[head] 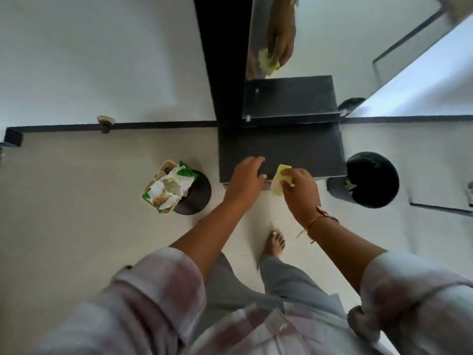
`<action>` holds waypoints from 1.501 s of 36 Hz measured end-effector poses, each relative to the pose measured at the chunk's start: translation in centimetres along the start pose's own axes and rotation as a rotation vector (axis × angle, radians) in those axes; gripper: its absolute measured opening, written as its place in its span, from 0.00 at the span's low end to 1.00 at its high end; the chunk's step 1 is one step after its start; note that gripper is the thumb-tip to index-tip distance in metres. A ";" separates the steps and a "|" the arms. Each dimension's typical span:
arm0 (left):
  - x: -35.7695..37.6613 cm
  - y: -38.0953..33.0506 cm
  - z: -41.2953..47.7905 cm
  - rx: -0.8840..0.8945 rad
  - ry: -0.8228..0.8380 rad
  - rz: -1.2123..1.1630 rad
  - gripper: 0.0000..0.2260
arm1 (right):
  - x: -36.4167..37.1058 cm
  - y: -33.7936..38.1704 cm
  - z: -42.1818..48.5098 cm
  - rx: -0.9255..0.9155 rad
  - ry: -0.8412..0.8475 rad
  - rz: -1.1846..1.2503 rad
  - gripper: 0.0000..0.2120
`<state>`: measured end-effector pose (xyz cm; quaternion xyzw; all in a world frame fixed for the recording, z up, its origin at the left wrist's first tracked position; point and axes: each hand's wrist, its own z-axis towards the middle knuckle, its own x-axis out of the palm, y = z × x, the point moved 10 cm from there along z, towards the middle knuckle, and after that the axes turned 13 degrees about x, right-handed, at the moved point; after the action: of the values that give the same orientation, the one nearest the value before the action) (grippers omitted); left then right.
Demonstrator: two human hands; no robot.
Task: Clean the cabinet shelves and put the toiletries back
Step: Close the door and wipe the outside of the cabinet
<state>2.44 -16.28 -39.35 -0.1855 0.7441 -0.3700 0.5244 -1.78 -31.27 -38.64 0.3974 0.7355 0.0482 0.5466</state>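
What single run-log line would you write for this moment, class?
stage: shelf cleaning | left hand: rests on dark shelf front edge | right hand: pinches yellow cloth at shelf edge

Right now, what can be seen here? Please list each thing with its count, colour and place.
shelf: one, dark grey, centre, below the mirror
mirror: one, top right, above the shelf
left bin: one, black, on the floor left of the shelf
packets: several, white and green, in the left bin
right bin: one, black, on the floor right of the shelf
cloth: one, yellow, at the shelf's front edge
foot: one, bare, on the floor
left hand: rests on the shelf's front edge
right hand: pinches the cloth
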 end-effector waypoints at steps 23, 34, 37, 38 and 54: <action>14.5 -4.0 12.1 0.020 0.571 0.670 0.41 | -9.2 -13.5 14.3 0.142 -0.281 0.002 0.13; 15.7 -3.3 12.8 -0.059 0.717 0.741 0.42 | -11.0 -10.9 21.9 0.212 -0.255 0.021 0.12; 16.2 -2.7 13.2 -0.088 0.757 0.729 0.42 | -10.5 -10.4 22.1 0.194 -0.243 -0.018 0.11; 16.2 -2.6 13.2 -0.088 0.756 0.731 0.42 | -10.4 -10.4 22.0 0.185 -0.244 -0.032 0.11; 15.8 -4.0 12.7 -0.076 0.743 0.726 0.40 | -7.8 -12.8 12.6 -0.049 -0.205 -0.475 0.20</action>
<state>7.64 -33.95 -48.81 0.2094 0.9093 -0.1780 0.3124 2.69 -49.47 -44.15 0.2029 0.7477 -0.1043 0.6236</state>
